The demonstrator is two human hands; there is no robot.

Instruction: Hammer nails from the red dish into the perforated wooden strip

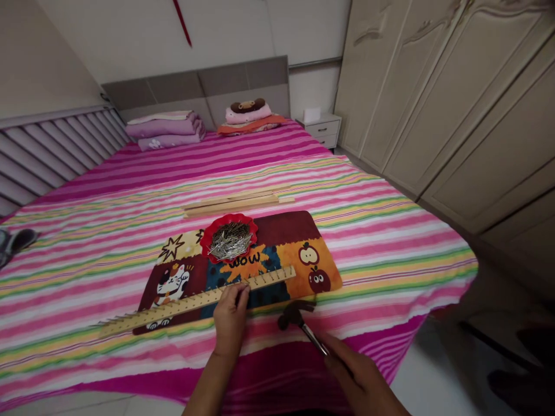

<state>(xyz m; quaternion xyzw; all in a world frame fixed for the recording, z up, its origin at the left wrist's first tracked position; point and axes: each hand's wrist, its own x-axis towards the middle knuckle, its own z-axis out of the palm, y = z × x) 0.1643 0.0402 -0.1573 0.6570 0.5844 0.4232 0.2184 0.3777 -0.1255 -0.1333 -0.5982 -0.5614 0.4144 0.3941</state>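
Observation:
My left hand is closed in a pinch at a long wooden strip, its fingertips on the strip among the nails. What lies between those fingertips is too small to make out. Many thin nails stand up along the strip, which lies slantwise across a printed mat. In my right hand is the handle of a claw hammer, its dark head over the striped cloth just below the mat's near edge. A red scalloped bowl, full of loose nails, sits on the mat beyond the strip.
More wooden strips lie behind the bowl on the striped bed cover. Folded bedding and a pink pile rest near the headboard. A nightstand and wardrobe stand right. A dark object lies far left.

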